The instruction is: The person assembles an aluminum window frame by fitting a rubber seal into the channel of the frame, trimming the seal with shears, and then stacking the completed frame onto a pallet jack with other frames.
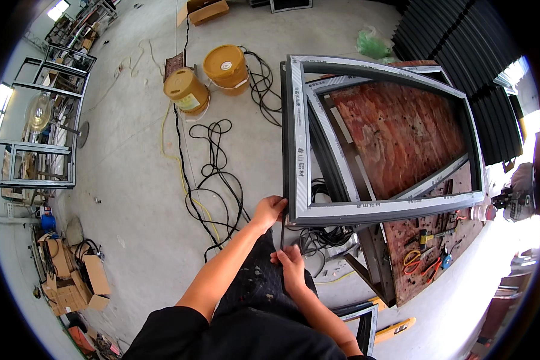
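Observation:
A window frame (pixel 303 150), grey-black with pale protective film, lies on top of another frame on the workbench in front of me. From its near left corner a thin black sealing strip (pixel 282 233) hangs down. My left hand (pixel 270 213) is closed at that corner, thumb and fingers pinching the strip against the frame's outer side. Lower down, my right hand (pixel 290 267) is closed in a pinch on the strip's lower part. The fingertips of both hands partly hide the strip. Beneath the top frame, a second frame (pixel 336 144) lies at an angle.
The reddish wooden workbench (pixel 396 264) carries orange-handled scissors (pixel 411 261), pliers (pixel 432 270) and other tools. Black cable (pixel 225 174) coils over the floor by two yellow buckets (pixel 227 63). Another frame (pixel 366 330) stands close by my right arm. Cardboard boxes (pixel 72 288) sit at the left.

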Demonstrator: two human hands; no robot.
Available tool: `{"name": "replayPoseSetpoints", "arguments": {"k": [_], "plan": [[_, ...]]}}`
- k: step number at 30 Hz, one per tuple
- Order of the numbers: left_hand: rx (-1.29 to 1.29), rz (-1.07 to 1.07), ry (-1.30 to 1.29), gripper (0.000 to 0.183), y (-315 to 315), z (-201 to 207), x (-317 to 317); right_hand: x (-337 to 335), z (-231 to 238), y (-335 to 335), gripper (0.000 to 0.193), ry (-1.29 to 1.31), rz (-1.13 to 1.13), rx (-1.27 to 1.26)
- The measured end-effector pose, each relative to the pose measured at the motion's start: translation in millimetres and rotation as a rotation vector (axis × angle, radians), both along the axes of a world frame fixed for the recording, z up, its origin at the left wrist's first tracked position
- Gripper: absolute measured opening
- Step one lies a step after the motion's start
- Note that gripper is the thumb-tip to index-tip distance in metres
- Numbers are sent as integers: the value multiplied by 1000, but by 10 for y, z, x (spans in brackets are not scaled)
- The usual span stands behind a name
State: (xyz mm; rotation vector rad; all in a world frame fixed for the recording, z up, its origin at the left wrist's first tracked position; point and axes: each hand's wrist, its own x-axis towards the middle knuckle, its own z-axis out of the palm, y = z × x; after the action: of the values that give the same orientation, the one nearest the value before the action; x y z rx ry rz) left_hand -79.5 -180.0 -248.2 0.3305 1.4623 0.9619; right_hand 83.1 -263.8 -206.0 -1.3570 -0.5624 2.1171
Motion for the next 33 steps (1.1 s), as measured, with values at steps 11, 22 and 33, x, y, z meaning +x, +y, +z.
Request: {"name": "replayPoseSetpoints", "arguments": {"k": [11,22,33], "plan": [[12,81,-110,22,-233,70,250,229,-842,-148,28,-306,97,349],[-47,121,4,28,-227,182,294,2362,-220,666,15,-1107,-22,924],[-11,-47,-7,34,-661,143,548,6498,-925,1146,74,-1967,161,-29]]}}
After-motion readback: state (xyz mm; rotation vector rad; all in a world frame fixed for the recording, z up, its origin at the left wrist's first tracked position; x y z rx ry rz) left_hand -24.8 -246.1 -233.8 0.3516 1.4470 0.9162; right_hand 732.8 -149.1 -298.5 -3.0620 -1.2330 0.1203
